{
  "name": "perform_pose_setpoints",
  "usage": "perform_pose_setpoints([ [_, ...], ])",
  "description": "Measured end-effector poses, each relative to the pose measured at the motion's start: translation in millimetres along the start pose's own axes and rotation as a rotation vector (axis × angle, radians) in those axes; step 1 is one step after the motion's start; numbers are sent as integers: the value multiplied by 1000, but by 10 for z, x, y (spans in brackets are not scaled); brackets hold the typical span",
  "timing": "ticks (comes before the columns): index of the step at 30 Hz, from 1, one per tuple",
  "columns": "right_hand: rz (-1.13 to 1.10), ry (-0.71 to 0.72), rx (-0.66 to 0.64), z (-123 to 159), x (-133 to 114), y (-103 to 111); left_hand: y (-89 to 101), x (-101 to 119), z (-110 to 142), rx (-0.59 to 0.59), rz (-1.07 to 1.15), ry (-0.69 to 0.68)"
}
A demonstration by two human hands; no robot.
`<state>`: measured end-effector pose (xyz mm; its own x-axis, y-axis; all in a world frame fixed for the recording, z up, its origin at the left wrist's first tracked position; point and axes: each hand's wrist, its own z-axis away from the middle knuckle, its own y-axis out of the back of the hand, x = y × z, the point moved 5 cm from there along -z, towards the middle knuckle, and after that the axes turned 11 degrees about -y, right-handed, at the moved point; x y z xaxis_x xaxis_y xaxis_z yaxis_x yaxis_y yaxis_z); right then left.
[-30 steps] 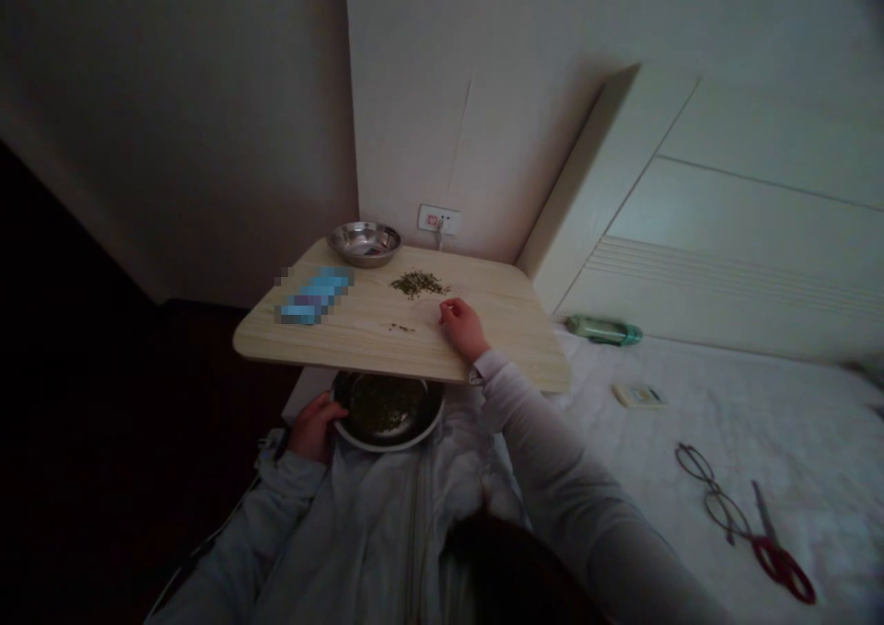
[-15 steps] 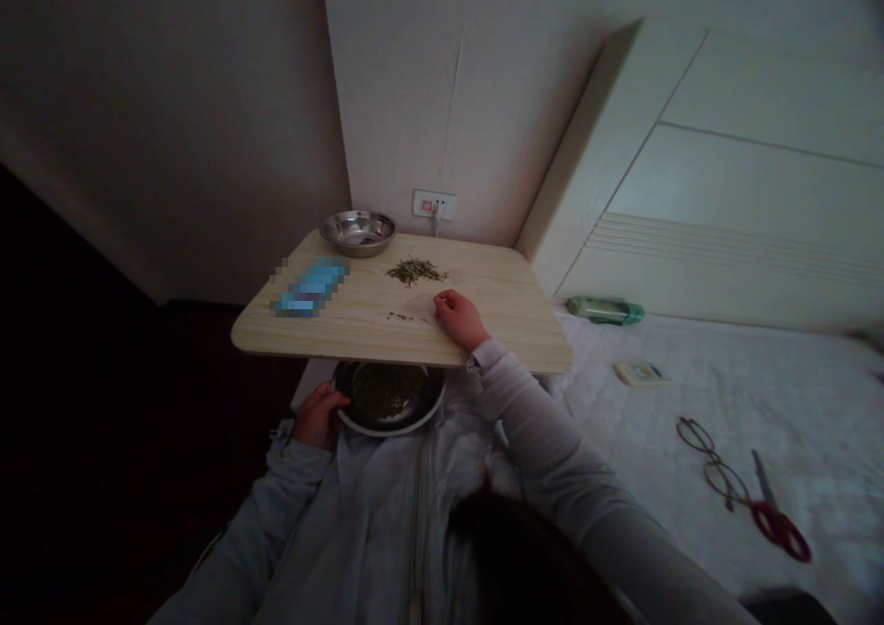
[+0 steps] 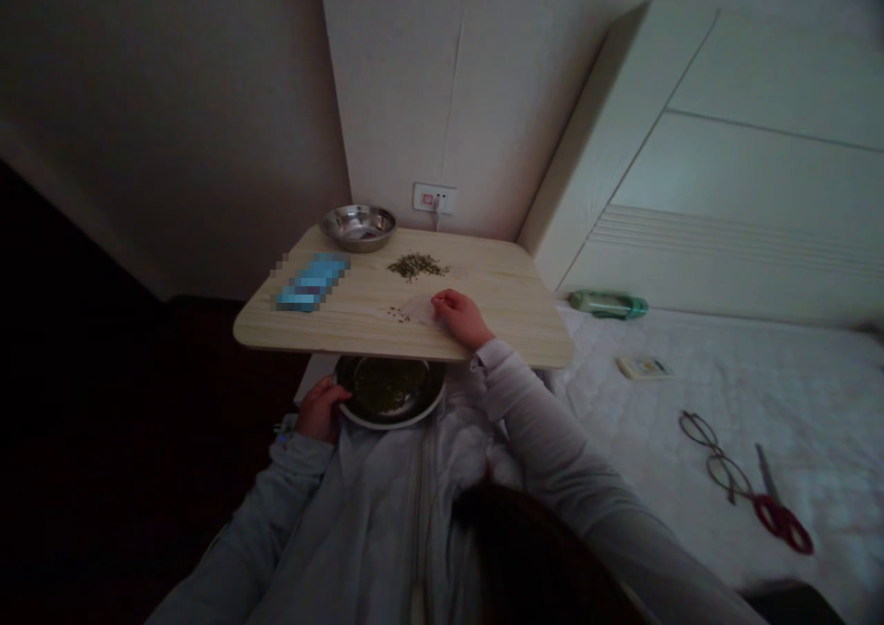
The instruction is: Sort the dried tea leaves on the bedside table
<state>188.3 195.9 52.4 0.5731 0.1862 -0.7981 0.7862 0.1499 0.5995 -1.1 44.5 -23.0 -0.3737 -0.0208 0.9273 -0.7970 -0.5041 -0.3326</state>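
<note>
My right hand (image 3: 459, 317) rests on the light wooden table (image 3: 511, 317), fingers curled in a pinch on a thin pale card or sheet beside a few small green seeds (image 3: 399, 313). A larger heap of green seeds (image 3: 416, 265) lies further back on the table. My left hand (image 3: 319, 410) grips the rim of a dark bowl (image 3: 390, 393) holding green seeds, kept just under the table's near edge over my lap.
An empty steel bowl (image 3: 358, 225) and a blue pack (image 3: 308, 282) sit on the table's far left. A wall socket (image 3: 434, 199) is behind. On the white bed at right lie a green bottle (image 3: 608, 305), a small card (image 3: 642, 367), glasses (image 3: 715, 456) and red scissors (image 3: 780, 517).
My right hand has slid a little left toward the small cluster of seeds, pushing the pale sheet along. The left hand and bowl have kept their place; the view shifted slightly.
</note>
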Motion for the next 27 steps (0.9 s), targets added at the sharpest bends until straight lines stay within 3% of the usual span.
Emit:
perform_pose_setpoints([
  [10,-89,3,-76,101,-38,-20,26,-19,-7,-9,-38,9],
  [27,-21,3,-3,38,-72,-206,-22,43,40,26,6,2],
])
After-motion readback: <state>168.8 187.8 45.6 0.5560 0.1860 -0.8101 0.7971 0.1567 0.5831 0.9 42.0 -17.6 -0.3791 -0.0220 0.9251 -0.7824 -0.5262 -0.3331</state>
